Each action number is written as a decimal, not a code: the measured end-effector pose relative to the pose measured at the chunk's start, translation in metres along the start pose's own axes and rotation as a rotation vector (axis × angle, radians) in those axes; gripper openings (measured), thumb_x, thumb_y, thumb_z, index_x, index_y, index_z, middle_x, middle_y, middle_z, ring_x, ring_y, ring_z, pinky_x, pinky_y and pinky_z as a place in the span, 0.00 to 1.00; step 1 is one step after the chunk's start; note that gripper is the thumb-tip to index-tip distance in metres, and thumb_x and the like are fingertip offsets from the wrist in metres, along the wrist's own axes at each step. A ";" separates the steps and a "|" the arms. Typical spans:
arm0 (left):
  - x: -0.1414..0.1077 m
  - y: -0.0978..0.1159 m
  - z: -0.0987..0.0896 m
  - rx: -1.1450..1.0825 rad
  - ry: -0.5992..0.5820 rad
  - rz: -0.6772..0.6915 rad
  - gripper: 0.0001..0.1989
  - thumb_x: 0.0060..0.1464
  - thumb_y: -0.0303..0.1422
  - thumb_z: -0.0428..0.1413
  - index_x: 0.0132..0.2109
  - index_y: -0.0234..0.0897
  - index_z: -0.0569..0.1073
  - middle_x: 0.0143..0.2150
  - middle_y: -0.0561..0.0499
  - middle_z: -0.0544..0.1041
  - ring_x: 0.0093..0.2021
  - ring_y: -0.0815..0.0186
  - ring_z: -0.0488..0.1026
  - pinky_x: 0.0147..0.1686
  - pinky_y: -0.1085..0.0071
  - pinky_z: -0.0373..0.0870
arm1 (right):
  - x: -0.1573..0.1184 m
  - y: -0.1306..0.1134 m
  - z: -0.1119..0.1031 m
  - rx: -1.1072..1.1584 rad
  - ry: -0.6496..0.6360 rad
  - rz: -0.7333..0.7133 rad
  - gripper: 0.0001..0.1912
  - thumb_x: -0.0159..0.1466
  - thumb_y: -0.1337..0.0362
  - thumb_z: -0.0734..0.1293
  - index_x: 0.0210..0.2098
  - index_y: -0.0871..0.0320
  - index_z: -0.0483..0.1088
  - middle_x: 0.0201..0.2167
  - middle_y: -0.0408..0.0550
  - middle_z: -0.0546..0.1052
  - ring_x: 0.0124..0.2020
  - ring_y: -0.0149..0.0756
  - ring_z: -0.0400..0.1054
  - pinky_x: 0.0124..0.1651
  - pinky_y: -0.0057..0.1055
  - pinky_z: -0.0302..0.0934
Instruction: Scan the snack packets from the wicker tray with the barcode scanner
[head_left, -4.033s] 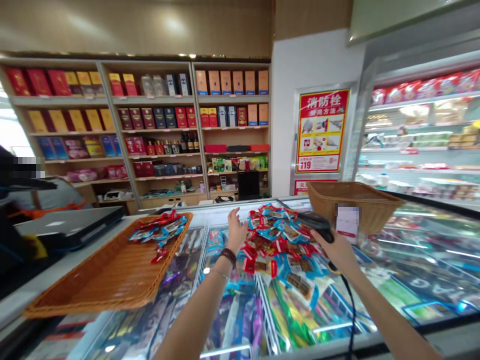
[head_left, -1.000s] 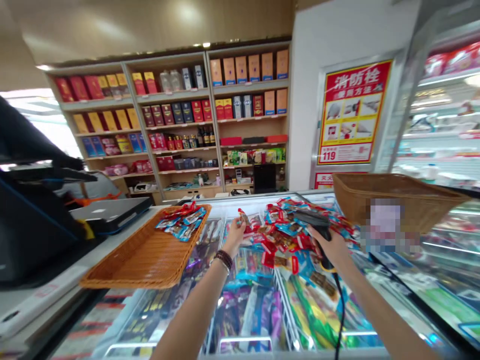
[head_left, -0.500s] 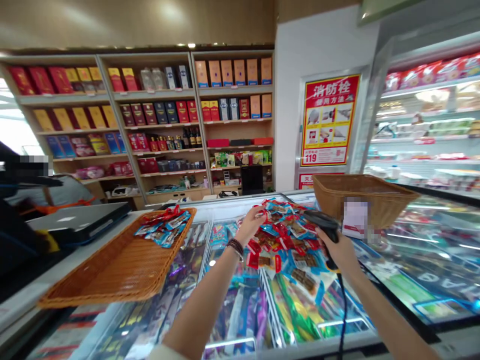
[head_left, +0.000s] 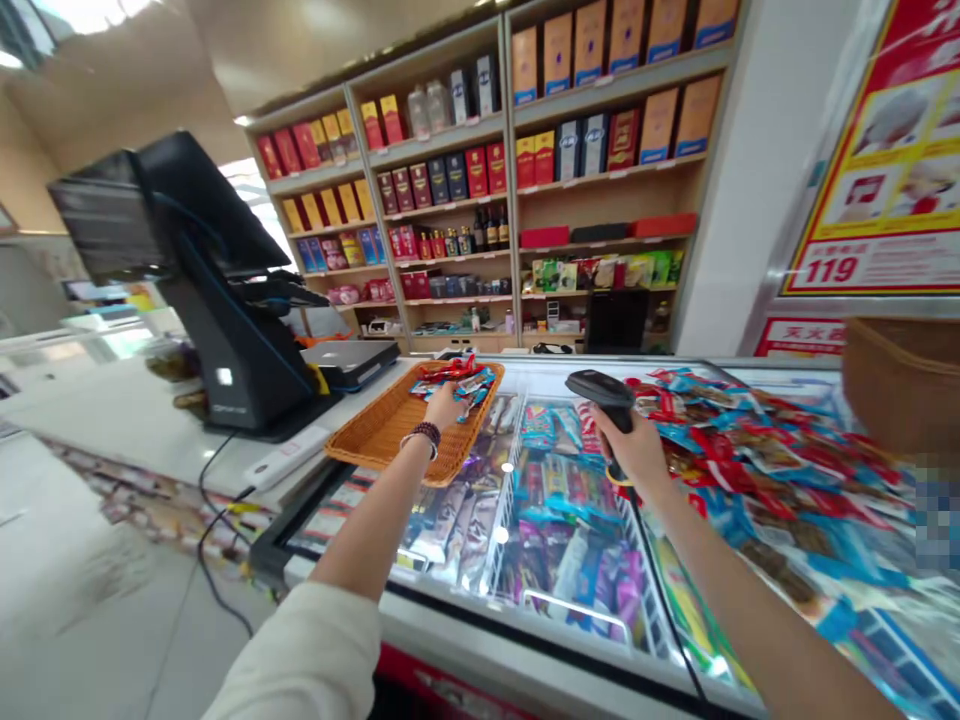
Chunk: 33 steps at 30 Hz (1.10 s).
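My left hand (head_left: 445, 406), with a beaded bracelet at the wrist, reaches into the orange wicker basket (head_left: 367, 432). Its fingers are closed on a red-and-blue snack packet (head_left: 464, 408), partly hidden by the hand, among several like packets at the basket's far end. My right hand (head_left: 630, 448) grips a black barcode scanner (head_left: 602, 390) by its handle, above the glass top of a freezer. A cable runs down from the scanner. Right of that hand, a loose pile of snack packets (head_left: 772, 450) covers the glass.
A brown basket (head_left: 900, 385) stands behind the pile at the right. At the left are a black checkout terminal (head_left: 232, 300), a flat scale (head_left: 349, 362) and a power strip (head_left: 285, 458) with cables. Shelves (head_left: 450, 130) of boxed goods line the back wall.
My left hand has moved left from the packet pile to the wicker basket. The scanner, still in my right hand, has shifted left off the pile. The view has turned left.
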<state>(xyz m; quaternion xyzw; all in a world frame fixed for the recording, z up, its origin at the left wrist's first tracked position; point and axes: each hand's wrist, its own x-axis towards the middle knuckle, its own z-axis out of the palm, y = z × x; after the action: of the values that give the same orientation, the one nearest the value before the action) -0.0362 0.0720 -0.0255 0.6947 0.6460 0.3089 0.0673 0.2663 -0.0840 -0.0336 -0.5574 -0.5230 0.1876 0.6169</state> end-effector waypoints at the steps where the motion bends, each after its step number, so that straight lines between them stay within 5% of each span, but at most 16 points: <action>1: -0.001 -0.006 -0.003 0.049 -0.028 0.009 0.22 0.52 0.30 0.61 0.55 0.31 0.73 0.56 0.36 0.76 0.57 0.54 0.72 0.56 0.65 0.65 | -0.001 -0.001 0.014 0.017 -0.032 0.023 0.24 0.56 0.40 0.67 0.21 0.53 0.63 0.11 0.41 0.67 0.12 0.34 0.61 0.19 0.31 0.57; 5: -0.004 -0.015 0.000 0.132 -0.147 0.047 0.23 0.55 0.32 0.60 0.57 0.31 0.71 0.58 0.35 0.75 0.59 0.54 0.71 0.58 0.66 0.64 | -0.010 0.004 0.056 0.004 -0.121 0.064 0.23 0.56 0.39 0.66 0.24 0.53 0.65 0.12 0.42 0.69 0.14 0.37 0.64 0.21 0.32 0.58; 9: 0.004 -0.013 0.017 0.081 -0.201 -0.046 0.22 0.56 0.36 0.58 0.56 0.29 0.73 0.57 0.32 0.76 0.59 0.52 0.72 0.57 0.64 0.65 | -0.018 0.012 0.074 -0.075 -0.158 0.024 0.25 0.56 0.38 0.65 0.27 0.54 0.69 0.14 0.44 0.71 0.18 0.40 0.67 0.23 0.32 0.58; 14: 0.013 -0.014 0.033 0.030 -0.186 -0.107 0.22 0.49 0.38 0.64 0.49 0.30 0.76 0.53 0.30 0.77 0.57 0.49 0.74 0.54 0.63 0.66 | -0.020 0.019 0.073 -0.122 -0.144 0.031 0.25 0.56 0.38 0.65 0.30 0.55 0.70 0.15 0.44 0.72 0.19 0.41 0.68 0.24 0.31 0.57; 21: 0.007 -0.026 0.027 -0.031 -0.202 -0.181 0.14 0.40 0.37 0.69 0.32 0.33 0.76 0.41 0.34 0.81 0.46 0.50 0.78 0.48 0.63 0.69 | -0.018 0.025 0.070 -0.029 -0.153 0.075 0.25 0.56 0.37 0.65 0.29 0.54 0.68 0.16 0.43 0.72 0.16 0.38 0.66 0.24 0.32 0.58; 28: -0.002 -0.023 0.022 -0.225 -0.052 -0.200 0.17 0.44 0.32 0.67 0.42 0.31 0.76 0.41 0.39 0.81 0.43 0.57 0.78 0.46 0.65 0.71 | -0.028 0.012 0.064 -0.050 -0.160 0.052 0.25 0.56 0.37 0.65 0.30 0.54 0.69 0.13 0.42 0.70 0.17 0.39 0.67 0.25 0.32 0.57; 33: -0.008 -0.011 0.013 -0.520 0.092 -0.154 0.12 0.51 0.33 0.63 0.42 0.30 0.78 0.32 0.46 0.80 0.37 0.62 0.77 0.41 0.68 0.73 | -0.033 0.003 0.053 -0.070 -0.208 0.031 0.25 0.56 0.38 0.64 0.31 0.54 0.69 0.12 0.41 0.69 0.16 0.39 0.67 0.25 0.33 0.58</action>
<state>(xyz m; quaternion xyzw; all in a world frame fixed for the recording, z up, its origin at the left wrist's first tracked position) -0.0392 0.0702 -0.0438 0.5880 0.5984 0.4898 0.2373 0.2093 -0.0837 -0.0597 -0.5640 -0.5817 0.2356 0.5366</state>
